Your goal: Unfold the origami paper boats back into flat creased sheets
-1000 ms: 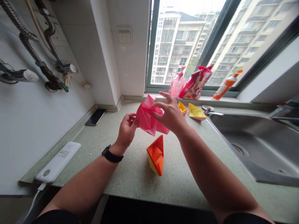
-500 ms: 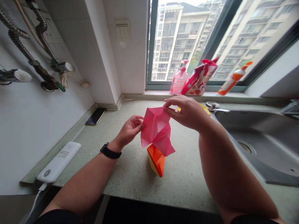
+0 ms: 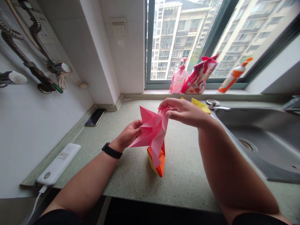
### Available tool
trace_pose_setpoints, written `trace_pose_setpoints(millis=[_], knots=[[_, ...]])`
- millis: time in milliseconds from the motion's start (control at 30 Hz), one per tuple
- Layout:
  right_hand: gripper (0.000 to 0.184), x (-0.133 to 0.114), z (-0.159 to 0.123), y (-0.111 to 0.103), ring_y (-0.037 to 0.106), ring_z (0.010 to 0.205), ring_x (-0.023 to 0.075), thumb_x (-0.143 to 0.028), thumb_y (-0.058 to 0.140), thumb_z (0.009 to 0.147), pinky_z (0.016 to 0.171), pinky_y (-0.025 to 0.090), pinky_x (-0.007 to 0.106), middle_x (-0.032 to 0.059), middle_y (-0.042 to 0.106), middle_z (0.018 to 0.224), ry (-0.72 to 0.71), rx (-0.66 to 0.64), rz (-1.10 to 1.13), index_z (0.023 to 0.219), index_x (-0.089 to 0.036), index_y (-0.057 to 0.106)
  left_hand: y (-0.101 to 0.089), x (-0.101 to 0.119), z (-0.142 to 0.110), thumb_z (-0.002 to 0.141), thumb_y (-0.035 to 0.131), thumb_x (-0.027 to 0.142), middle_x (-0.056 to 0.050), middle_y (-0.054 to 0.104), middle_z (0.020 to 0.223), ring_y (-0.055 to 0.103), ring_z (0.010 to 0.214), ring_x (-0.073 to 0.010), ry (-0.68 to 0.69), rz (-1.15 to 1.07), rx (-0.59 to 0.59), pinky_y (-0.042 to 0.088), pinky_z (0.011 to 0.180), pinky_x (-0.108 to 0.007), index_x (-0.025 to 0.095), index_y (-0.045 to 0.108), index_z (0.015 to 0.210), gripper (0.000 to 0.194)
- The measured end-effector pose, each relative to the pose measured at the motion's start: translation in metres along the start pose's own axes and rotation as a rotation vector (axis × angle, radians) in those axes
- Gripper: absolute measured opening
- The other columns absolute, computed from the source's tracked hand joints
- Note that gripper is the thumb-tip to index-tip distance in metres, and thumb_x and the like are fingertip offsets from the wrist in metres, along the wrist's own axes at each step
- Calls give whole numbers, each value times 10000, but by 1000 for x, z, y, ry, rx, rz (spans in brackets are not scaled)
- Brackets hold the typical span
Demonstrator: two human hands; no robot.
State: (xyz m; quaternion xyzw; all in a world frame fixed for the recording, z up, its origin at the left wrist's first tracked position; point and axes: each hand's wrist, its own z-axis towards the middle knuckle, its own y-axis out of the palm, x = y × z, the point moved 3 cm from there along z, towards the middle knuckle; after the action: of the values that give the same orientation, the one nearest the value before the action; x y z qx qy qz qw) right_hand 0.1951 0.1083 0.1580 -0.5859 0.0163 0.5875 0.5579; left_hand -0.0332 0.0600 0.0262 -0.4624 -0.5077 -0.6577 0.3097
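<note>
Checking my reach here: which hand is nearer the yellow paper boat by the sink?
Your right hand is nearer, just in front of the yellow paper boat. Your left hand is farther away, to the boat's left, with the pink folded paper between them.

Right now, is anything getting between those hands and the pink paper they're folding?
Nothing visible does. The left hand touches the pink origami paper directly, and the right hand grips its upper edge. Below, the paper's lower tip overlaps the orange paper boat; whether they touch is unclear.
</note>
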Motion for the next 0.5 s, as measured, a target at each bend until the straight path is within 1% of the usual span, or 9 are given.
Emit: trace_pose_setpoints(millis=[67, 100, 233, 300, 400, 500], knots=[[509, 3, -1, 0, 743, 993, 266, -661, 813, 822, 856, 614, 394, 83, 795, 1090, 4, -71, 59, 1098, -236, 761, -3, -1, 1, 719, 1017, 401, -66, 811, 1032, 772, 834, -210, -14, -32, 37, 597, 766, -304, 199, 771, 1070, 473], [497, 4, -1, 1, 745, 987, 263, -633, 829, 816, 855, 619, 397, 83, 796, 1083, 9, -97, 71, 1109, -237, 761, -5, -1, 2, 712, 1020, 378, -52, 807, 1000, 763, 796, -195, -17, -41, 54, 589, 741, -292, 202, 763, 1048, 457], [384, 4, 0, 3, 731, 906, 232, -585, 766, 890, 796, 610, 373, 66, 787, 983, 25, -147, 39, 1038, -231, 784, -9, -3, 4, 707, 1017, 329, -27, 788, 962, 738, 753, -162, -9, -40, 87, 576, 726, -273, 197, 738, 988, 417], [394, 2, 1, 3, 724, 915, 231, -611, 731, 916, 796, 600, 368, 64, 779, 982, 3, -150, 7, 1012, -235, 800, -8, -2, 4, 703, 1017, 346, -31, 781, 961, 733, 765, -162, 1, -28, 99, 578, 737, -275, 186, 732, 979, 428], [426, -1, 2, 2, 719, 989, 246, -652, 697, 935, 863, 595, 383, 74, 765, 1056, -51, -130, -32, 1017, -251, 816, -8, 0, 4, 722, 1003, 396, -36, 772, 959, 722, 791, -156, 34, 6, 150, 574, 746, -263, 168, 727, 962, 431], [404, 0, 2, 2, 714, 1012, 250, -646, 729, 916, 905, 581, 395, 69, 764, 1084, -87, -137, -110, 1004, -262, 815, -9, 2, 5, 730, 991, 469, -29, 765, 939, 703, 774, -145, 59, 17, 211, 563, 724, -249, 167, 717, 939, 459]])
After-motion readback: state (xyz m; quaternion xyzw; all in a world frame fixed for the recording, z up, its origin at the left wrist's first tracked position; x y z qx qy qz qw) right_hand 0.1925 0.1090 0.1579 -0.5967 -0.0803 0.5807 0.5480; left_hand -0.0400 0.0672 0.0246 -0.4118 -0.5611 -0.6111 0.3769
